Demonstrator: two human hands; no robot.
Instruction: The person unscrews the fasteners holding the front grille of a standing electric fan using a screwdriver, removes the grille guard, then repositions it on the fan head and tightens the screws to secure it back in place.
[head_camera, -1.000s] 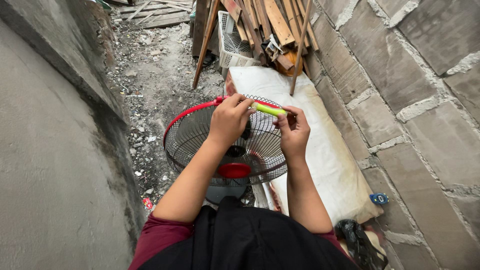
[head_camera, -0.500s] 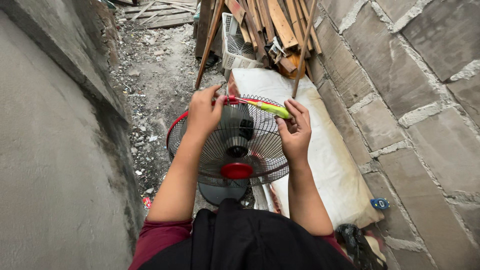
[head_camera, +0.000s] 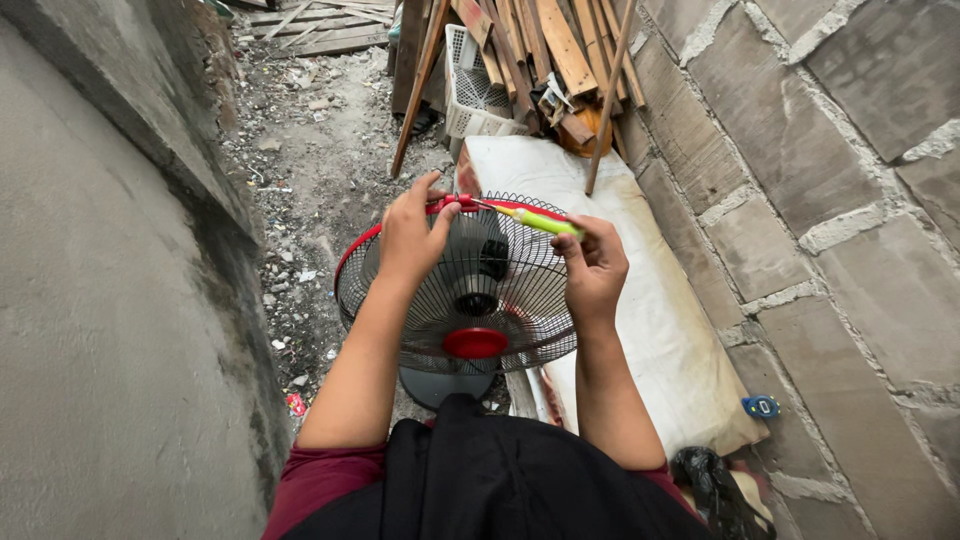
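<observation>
Hands meet at the top rim of a fan (head_camera: 470, 300) in the head view. This fan has a dark wire grille with a red rim and a red hub cap, and it stands on a grey base on the rubble-strewn ground, just in front of the person's knees. The left hand (head_camera: 412, 238) is closed over the upper edge of the grille, thumb and fingers pinching the red rim. The right hand (head_camera: 594, 268) is curled around a screwdriver (head_camera: 535, 220) with a yellow-green handle, holding it almost level; its thin shaft reaches leftward to the rim, right beside the left thumb. Whether the tip touches the rim cannot be told.

Beside the fan, on the right, lies a white sheet (head_camera: 650, 300) along a stone block wall (head_camera: 820, 200). Beyond it, wooden planks (head_camera: 545, 50) lean against the wall, with a white plastic basket (head_camera: 475, 95) next to them. A rough concrete wall (head_camera: 100, 300) fills the left.
</observation>
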